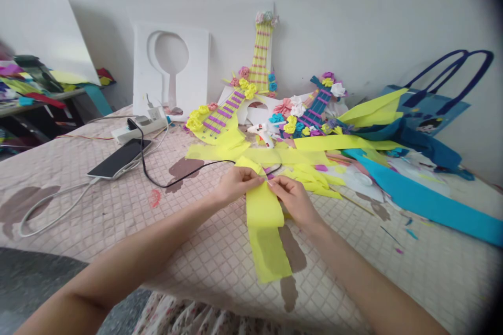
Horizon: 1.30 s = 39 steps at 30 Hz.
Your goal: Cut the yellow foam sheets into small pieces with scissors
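Between my hands lies a yellow crepe paper strip point(264, 207), its near end hanging down flat toward the table's front. My left hand point(240, 184) pinches its left edge with thumb and forefinger. From the other side my right hand point(293, 196) pinches the right edge, the two sets of fingertips almost meeting. Just behind, more yellow crepe paper point(283, 155) spreads across the cloth. A white glue gun point(264, 133) rests beyond it, its black cord running left. Paper guitar shapes decorated with crepe flowers, one yellow point(222, 115) and one blue point(317, 110), lean at the back.
On the left are a phone point(119, 157) with a white cable and a power strip point(139, 126). A white foam board point(172, 70) with a cut-out leans on the wall. At right lie a long blue crepe strip point(432, 199) and a blue tote bag point(451, 107).
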Available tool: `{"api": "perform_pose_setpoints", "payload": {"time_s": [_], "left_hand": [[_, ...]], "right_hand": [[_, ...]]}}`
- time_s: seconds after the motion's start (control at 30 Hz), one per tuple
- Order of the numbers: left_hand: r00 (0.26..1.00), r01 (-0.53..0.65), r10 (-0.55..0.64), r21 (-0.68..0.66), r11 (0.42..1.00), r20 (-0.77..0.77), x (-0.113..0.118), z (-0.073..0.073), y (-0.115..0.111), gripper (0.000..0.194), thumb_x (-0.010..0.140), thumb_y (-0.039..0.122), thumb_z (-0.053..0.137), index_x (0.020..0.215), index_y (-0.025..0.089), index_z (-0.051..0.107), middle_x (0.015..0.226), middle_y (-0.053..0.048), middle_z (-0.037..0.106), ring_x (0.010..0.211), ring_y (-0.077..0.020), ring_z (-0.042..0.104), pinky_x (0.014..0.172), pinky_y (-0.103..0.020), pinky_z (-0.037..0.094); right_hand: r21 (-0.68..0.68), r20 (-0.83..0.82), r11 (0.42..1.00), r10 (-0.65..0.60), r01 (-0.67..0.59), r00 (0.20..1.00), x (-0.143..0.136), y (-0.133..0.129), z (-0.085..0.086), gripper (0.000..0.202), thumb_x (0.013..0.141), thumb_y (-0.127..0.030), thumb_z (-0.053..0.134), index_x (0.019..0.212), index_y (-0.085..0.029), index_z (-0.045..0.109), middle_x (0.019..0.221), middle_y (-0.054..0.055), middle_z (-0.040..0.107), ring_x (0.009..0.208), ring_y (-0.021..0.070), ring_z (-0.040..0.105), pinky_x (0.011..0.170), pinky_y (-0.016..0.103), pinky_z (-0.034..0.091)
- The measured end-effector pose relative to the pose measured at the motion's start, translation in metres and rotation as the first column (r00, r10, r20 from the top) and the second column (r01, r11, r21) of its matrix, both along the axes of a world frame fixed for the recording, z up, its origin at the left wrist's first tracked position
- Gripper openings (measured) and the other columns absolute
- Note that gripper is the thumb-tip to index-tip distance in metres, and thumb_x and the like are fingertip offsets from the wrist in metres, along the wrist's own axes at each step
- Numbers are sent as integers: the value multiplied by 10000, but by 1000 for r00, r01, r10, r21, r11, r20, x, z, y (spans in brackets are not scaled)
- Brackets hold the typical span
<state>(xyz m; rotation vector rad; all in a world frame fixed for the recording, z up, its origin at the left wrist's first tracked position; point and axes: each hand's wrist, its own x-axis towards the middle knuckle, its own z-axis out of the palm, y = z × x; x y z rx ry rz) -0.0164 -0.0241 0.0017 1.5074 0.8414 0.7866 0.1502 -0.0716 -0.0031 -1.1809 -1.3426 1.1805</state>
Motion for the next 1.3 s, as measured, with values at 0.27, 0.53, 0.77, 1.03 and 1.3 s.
{"api": "perform_pose_setpoints", "payload": {"time_s": [0.27,0.53,0.77,1.03,1.3], "left_hand": [[998,69,-66,-321,945,20,1,11,-5,447,685,511,638,896,119,605,815,-88,664,693,-164,636,597,-258,493],[999,49,-42,-337,940,29,0,4,-2,387,592,444,734,758,109,635,737,-68,669,650,-154,631,591,-255,499],[996,-44,64,-285,958,62,-3,8,3,369,632,430,709,730,93,594,705,-57,638,627,-145,619,606,-277,503],[997,22,2,-291,956,81,-4,8,3,331,587,298,758,796,88,610,795,-92,672,683,-151,630,611,-255,496],[988,53,-7,-297,953,153,-5,5,7,337,582,249,760,849,91,627,833,-108,692,738,-172,650,687,-295,506]], "right_hand": [[-44,-188,979,-205,200,961,7,7,-1,244,703,-420,652,664,-202,549,597,-38,489,535,115,431,527,245,373],[-122,-275,988,-127,97,953,6,9,5,297,725,-503,605,842,-236,549,807,23,622,678,176,566,581,285,459],[-160,-225,987,-20,-16,974,4,4,0,234,653,-326,714,797,-203,577,779,8,642,684,152,575,650,281,460],[-110,-221,994,-48,23,974,5,7,-3,225,664,-300,690,832,-210,570,822,15,623,739,166,566,672,287,465],[-49,-229,995,-96,87,969,3,4,0,189,656,-237,660,802,-211,542,823,2,590,719,147,536,662,266,440]]}}
